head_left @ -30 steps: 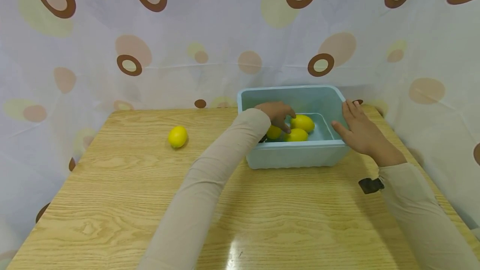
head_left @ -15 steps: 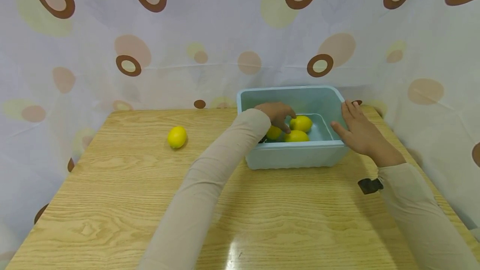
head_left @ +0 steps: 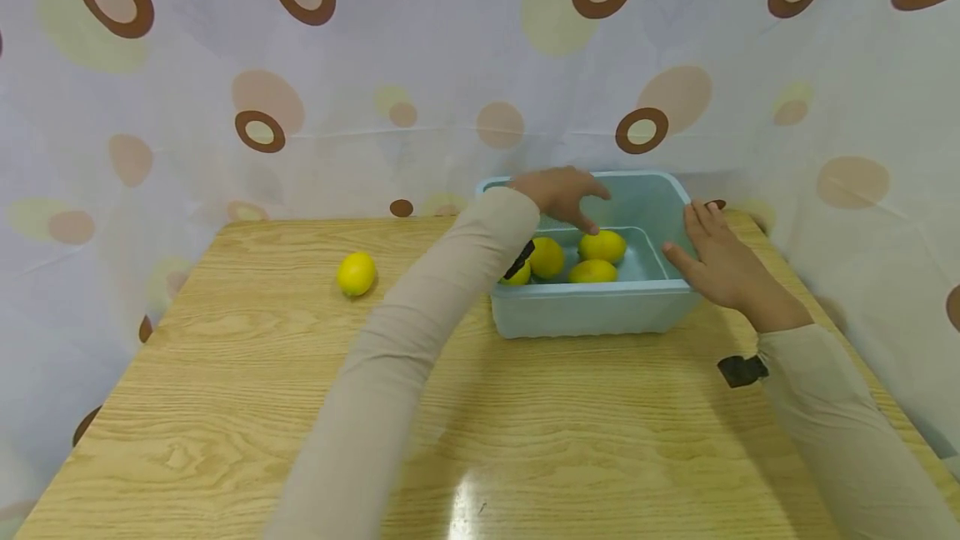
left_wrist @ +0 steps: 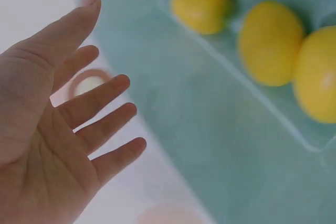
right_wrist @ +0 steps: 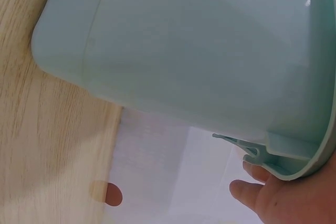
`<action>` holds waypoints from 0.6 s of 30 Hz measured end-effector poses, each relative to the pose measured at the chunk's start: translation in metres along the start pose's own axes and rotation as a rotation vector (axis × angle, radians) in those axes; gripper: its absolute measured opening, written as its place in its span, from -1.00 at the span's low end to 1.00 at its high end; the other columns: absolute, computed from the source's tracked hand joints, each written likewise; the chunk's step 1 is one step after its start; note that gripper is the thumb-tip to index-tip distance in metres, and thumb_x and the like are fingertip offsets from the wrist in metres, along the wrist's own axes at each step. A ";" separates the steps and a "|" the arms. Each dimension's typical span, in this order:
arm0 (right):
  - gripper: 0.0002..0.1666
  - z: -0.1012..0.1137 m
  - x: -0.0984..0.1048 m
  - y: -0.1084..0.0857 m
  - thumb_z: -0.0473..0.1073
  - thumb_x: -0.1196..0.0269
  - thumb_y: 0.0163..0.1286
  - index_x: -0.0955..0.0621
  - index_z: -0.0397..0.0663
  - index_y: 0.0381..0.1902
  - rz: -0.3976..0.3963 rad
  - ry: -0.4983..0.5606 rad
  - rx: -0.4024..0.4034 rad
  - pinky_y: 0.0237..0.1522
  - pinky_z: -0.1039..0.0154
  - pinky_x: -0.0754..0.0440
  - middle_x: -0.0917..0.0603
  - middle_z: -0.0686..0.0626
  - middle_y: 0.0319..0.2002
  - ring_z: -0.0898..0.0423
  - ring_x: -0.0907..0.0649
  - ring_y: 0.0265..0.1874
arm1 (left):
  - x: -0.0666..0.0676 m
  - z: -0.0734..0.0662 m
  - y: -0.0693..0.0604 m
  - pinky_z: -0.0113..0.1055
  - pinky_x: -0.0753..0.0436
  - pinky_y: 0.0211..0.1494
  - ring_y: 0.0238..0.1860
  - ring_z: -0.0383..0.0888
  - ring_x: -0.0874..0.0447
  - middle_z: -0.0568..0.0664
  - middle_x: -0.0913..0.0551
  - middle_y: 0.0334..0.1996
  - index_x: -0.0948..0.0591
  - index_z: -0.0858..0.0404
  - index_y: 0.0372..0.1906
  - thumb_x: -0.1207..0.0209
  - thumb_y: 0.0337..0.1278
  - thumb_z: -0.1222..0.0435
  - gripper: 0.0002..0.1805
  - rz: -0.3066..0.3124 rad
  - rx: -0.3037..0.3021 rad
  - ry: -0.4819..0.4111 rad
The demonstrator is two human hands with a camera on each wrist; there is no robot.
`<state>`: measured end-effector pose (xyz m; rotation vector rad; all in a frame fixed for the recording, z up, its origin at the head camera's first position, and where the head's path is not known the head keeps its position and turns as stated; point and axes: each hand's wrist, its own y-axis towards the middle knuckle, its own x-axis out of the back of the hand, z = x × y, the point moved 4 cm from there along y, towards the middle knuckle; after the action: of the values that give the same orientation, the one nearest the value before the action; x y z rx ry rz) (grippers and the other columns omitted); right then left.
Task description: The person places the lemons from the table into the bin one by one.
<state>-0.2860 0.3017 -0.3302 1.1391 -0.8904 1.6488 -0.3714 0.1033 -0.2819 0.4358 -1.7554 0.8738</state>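
My left hand [head_left: 564, 194] is raised over the back left of a pale blue plastic bin [head_left: 592, 311]. Its fingers are spread and nothing lies in the palm, as the left wrist view shows. Below it, on the bin's floor, are several yellow lemons [head_left: 602, 247]; the sleeve partly hides the leftmost lemon [head_left: 517, 275]. At the bin's right rim my right hand [head_left: 720, 261] holds on, thumb over the inside and fingers over the outside. In the right wrist view, fingertips [right_wrist: 244, 192] bend down past the rim [right_wrist: 323, 156].
One more lemon [head_left: 356, 274] lies alone on the wooden table [head_left: 247, 373], left of the bin. A patterned curtain [head_left: 442, 48] hangs behind the table and along both sides. Both wrists wear a black strap [head_left: 742, 371].
My left hand has lifted away from the lemons and moved toward the back of the bin, its fingers spreading. A back lemon shifted slightly left earlier. The right hand stays at the rim.
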 end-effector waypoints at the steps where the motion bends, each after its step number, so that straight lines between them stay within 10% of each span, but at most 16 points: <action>1: -0.05 0.000 0.000 0.000 0.19 0.30 0.56 0.31 -0.54 0.39 0.001 0.004 0.000 0.39 -0.23 0.32 0.42 -0.44 0.42 -0.32 0.43 0.40 | 0.006 -0.001 -0.006 -0.24 -0.10 0.48 0.47 -0.17 -0.04 -0.19 -0.14 0.47 -0.19 -0.09 0.47 -0.15 0.24 -0.05 -0.27 -0.015 0.004 0.011; 8: -0.05 -0.002 0.001 0.001 0.19 0.29 0.56 0.31 -0.55 0.39 -0.008 -0.003 0.006 0.39 -0.24 0.31 0.42 -0.46 0.42 -0.33 0.43 0.40 | 0.031 0.006 -0.038 -0.25 -0.12 0.47 0.46 -0.17 -0.08 -0.21 -0.15 0.47 -0.15 -0.10 0.49 -0.12 0.24 -0.10 -0.24 -0.096 0.003 0.084; 18: -0.05 0.000 0.001 0.001 0.18 0.30 0.56 0.29 -0.58 0.38 -0.007 -0.007 0.010 0.38 -0.26 0.29 0.40 -0.49 0.41 -0.35 0.41 0.40 | 0.023 0.043 -0.085 -0.15 -0.29 0.39 0.41 -0.09 -0.18 -0.05 -0.23 0.43 -0.16 -0.03 0.49 -0.13 0.23 -0.09 -0.22 -0.201 0.052 0.091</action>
<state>-0.2869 0.3019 -0.3291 1.1546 -0.8824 1.6457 -0.3515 0.0186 -0.2379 0.5868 -1.5780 0.7851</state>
